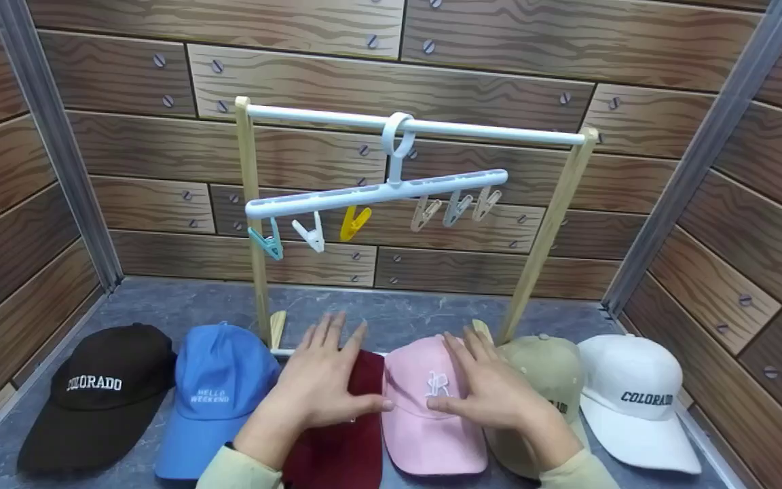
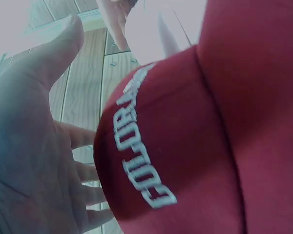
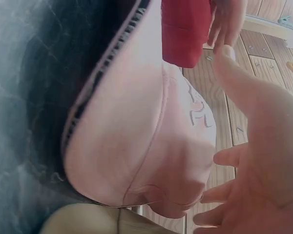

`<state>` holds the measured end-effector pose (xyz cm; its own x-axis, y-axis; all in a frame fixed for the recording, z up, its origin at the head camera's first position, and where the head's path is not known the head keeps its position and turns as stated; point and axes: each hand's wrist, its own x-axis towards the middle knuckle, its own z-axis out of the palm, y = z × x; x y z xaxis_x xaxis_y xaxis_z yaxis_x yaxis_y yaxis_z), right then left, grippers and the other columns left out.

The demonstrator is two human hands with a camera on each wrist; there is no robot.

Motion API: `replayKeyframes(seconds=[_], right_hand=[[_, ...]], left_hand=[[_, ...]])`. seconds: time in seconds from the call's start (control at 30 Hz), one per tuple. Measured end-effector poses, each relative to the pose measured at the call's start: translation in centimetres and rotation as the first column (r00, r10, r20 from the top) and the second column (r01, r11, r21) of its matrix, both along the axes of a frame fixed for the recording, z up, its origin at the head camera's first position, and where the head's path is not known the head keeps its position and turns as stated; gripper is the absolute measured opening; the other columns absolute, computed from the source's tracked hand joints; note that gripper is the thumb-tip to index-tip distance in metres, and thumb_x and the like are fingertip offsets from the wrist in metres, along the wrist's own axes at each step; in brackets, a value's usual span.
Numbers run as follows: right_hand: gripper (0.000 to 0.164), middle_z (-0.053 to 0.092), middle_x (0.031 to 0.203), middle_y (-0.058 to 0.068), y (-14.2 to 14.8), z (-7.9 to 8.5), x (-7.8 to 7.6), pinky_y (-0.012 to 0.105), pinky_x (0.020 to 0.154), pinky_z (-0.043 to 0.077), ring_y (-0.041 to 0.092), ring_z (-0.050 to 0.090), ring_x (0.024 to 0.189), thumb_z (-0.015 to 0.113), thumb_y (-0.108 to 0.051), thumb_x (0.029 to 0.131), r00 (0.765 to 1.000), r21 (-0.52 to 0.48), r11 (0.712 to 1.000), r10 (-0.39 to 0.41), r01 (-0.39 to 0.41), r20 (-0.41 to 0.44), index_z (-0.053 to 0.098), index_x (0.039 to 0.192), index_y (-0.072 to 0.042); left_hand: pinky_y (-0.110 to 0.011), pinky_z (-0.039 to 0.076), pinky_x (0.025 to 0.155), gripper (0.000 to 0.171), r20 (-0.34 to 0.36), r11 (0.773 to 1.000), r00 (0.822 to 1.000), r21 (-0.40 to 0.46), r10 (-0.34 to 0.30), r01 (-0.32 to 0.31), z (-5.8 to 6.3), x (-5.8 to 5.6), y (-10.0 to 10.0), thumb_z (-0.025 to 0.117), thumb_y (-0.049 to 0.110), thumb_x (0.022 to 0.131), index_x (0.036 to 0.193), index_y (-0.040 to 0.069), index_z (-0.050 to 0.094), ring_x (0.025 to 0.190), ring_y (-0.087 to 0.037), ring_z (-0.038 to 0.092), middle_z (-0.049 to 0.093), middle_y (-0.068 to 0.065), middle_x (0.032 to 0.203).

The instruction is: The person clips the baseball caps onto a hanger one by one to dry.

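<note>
Over the dark red cap (image 1: 337, 451) my left hand (image 1: 320, 384) hovers palm down, fingers straight and thumb pointing right. Pale raised letters on that cap's front show in the left wrist view. My right hand (image 1: 493, 384) is spread the same way above the pink cap (image 1: 415, 428) and the khaki cap (image 1: 544, 363), partly covering both. In the right wrist view the pink cap's brim (image 3: 117, 126) has dark lettering along its edge, and my palm (image 3: 273, 161) faces it. Neither hand grips anything.
A black cap (image 1: 109, 407) and a blue cap (image 1: 218, 380) lie to the left, a white cap (image 1: 635, 380) at the far right. Behind stands a wooden rack (image 1: 547, 224) with a white rod (image 1: 499, 131). From it hangs a tilted light-blue hanger (image 1: 370, 195) bearing several clips (image 1: 356, 223).
</note>
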<state>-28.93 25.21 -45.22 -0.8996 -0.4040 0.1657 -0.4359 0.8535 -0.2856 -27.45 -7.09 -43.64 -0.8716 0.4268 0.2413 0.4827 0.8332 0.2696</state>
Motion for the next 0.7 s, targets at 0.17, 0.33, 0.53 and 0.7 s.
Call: replayKeyframes(seconds=[0.17,0.33,0.53,0.7], right_hand=[[0.117,0.028,0.174,0.037,0.2,0.6,-0.6,0.078,0.124,0.026,0.059,0.024,0.161,0.074,-0.082,0.089,1.0,-0.002,1.0,0.023,-0.023,0.022,0.039,0.172,-0.008],[0.115,0.033,0.171,0.038,0.4,1.1,-1.3,0.078,0.124,0.025,0.06,0.026,0.16,0.074,-0.081,0.089,0.999,0.024,0.999,0.024,-0.025,0.044,0.042,0.17,-0.006],[0.114,0.039,0.169,0.036,0.7,1.9,-2.2,0.077,0.123,0.028,0.058,0.028,0.16,0.074,-0.081,0.09,0.996,0.053,0.998,0.037,-0.041,0.082,0.043,0.169,-0.005],[0.113,0.04,0.17,0.033,1.1,2.2,-2.8,0.075,0.122,0.033,0.056,0.036,0.158,0.074,-0.079,0.092,0.988,0.059,0.996,0.052,-0.061,0.145,0.042,0.17,-0.004]], left_hand=[[-0.065,0.031,0.129,0.118,0.035,0.999,0.998,0.002,-0.046,0.046,0.7,-0.4,1.4,0.068,0.088,0.088,0.169,0.006,0.045,0.163,-0.05,0.031,0.038,-0.029,0.173],[-0.064,0.034,0.127,0.116,0.077,0.997,0.995,-0.023,-0.066,0.068,1.2,-0.7,2.8,0.068,0.087,0.088,0.168,0.006,0.047,0.162,-0.047,0.035,0.043,-0.027,0.171],[-0.06,0.039,0.125,0.114,0.072,0.99,0.991,-0.076,-0.116,0.122,1.6,-1.1,4.5,0.073,0.083,0.088,0.166,0.003,0.049,0.158,-0.046,0.042,0.049,-0.026,0.167],[-0.055,0.043,0.124,0.109,0.062,0.978,0.986,-0.136,-0.152,0.159,1.8,-1.6,5.4,0.075,0.08,0.089,0.163,0.004,0.052,0.154,-0.041,0.05,0.056,-0.022,0.162]])
